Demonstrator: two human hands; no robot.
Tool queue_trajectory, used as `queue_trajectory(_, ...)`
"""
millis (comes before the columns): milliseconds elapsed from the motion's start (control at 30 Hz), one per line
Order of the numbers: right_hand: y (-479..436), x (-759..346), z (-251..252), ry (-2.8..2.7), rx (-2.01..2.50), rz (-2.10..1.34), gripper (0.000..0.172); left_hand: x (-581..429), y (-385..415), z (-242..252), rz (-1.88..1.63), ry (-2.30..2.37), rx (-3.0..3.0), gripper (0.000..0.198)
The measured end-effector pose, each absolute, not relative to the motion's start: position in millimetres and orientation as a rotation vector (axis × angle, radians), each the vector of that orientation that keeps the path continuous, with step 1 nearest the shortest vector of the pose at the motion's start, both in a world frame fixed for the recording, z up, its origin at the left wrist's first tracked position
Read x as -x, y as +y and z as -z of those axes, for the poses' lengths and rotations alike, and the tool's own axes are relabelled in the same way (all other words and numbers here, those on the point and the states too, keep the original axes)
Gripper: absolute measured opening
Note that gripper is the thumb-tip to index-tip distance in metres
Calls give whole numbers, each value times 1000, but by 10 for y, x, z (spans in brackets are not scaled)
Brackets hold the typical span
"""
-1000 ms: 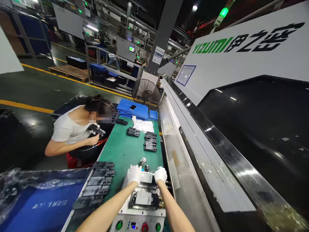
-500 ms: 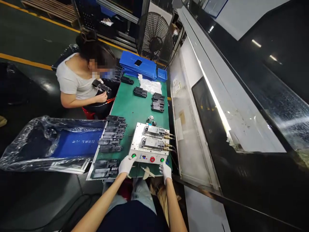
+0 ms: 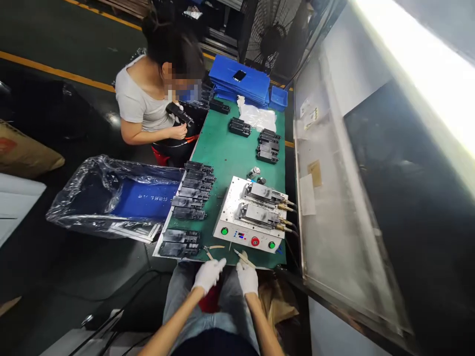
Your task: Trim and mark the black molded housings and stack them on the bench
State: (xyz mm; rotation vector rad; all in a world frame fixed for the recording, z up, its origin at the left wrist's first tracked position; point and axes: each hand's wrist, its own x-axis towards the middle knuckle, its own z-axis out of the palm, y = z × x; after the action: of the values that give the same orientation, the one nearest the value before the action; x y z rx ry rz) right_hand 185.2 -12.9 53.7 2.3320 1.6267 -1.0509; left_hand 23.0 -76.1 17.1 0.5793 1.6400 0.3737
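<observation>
My left hand (image 3: 209,275) and my right hand (image 3: 247,279), both in white gloves, hang over my jeans (image 3: 222,296) just below the front edge of a green-topped workbench (image 3: 230,163). Small beige-handled tweezers (image 3: 208,252) lie just beyond my left hand, which holds nothing visible. My right fingertips sit at the end of a small metal-bladed hand tool (image 3: 243,258), and I cannot tell whether they grip it. Farther up stands a white metal fixture (image 3: 251,212) with several brass fittings, two black parts seated in it, and a red stop button.
Rows of black plastic parts (image 3: 191,190) line the bench's left side, with more at the back (image 3: 267,147). A seated co-worker (image 3: 143,99) handles a black part at the far left. A plastic-lined blue bin (image 3: 115,198) sits left, and a clear machine panel (image 3: 334,198) runs along the right.
Both hands have drawn back from the fixture, past the bench's front edge, and now sit over my lap. My view has tilted further down, showing more of the floor and my legs.
</observation>
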Motion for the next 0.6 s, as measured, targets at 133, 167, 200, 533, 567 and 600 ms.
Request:
queue_trajectory(133,-383,-1652,275,1634,-2155,936,22,-629,-1728,655,-167,1551,-526,60)
queue_trajectory(167,-427,-1657,461,1656,-2116,891,24,-698,-1905,903,-137,1532,-525,59)
queue_trajectory(200,-468,-1677,629,1677,-2086,846,25,-746,-2045,1159,-126,1519,-526,60)
queue_trajectory(533,-952,-1806,1404,1881,-2184,809,14,-782,-2107,2842,-531,1416,-508,48)
queue_trajectory(567,-1097,-1856,1399,1955,-2202,928,16,-811,-2046,2783,-599,1386,-504,50)
queue_trajectory(600,-1267,-1921,1391,2031,-2228,1053,17,-842,-1995,2676,-664,1354,-496,53)
